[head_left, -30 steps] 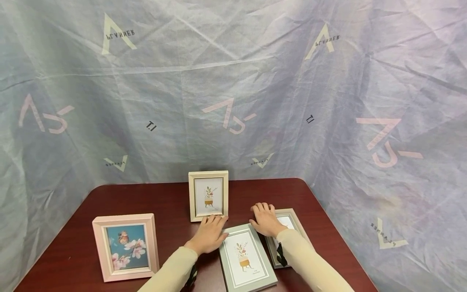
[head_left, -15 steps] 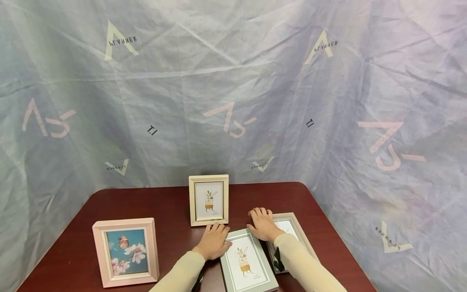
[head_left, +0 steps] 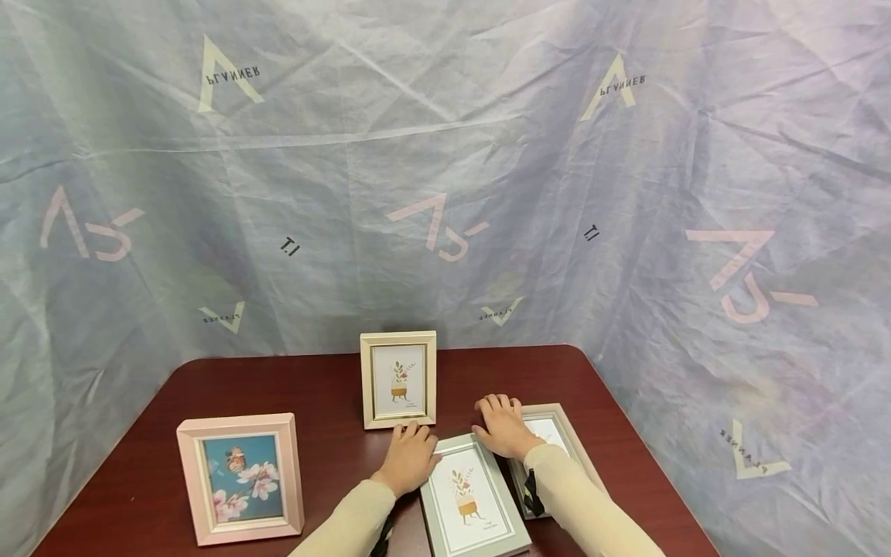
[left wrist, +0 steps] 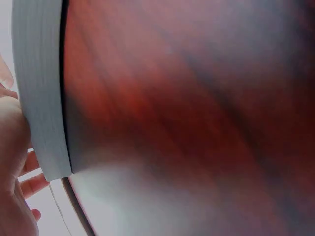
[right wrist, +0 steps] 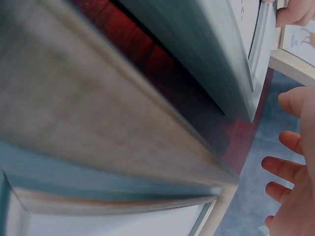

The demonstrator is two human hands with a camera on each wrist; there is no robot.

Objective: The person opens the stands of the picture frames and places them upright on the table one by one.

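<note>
L hand (head_left: 407, 463), fingers relaxed, on corner of grey frame (head_left: 472, 501); R hand (head_left: 504, 427), fingers loosely spread, by beige frame (head_left: 559, 432) twd R edge of table (head_left: 334, 441); cream frame (head_left: 399, 380) twd back edge.

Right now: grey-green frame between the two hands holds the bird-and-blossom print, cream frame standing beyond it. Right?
Wrong print: the head view shows a plant print in the grey-green frame. It is between left hand and right hand, cream frame standing beyond.

A wrinkled grey-blue cloth (head_left: 529, 174), printed with pale yellow and pink shapes (head_left: 729, 235) and dark lettering (head_left: 289, 247), hangs behind and beside a dark red table (head_left: 327, 394) with rounded far corners
</note>
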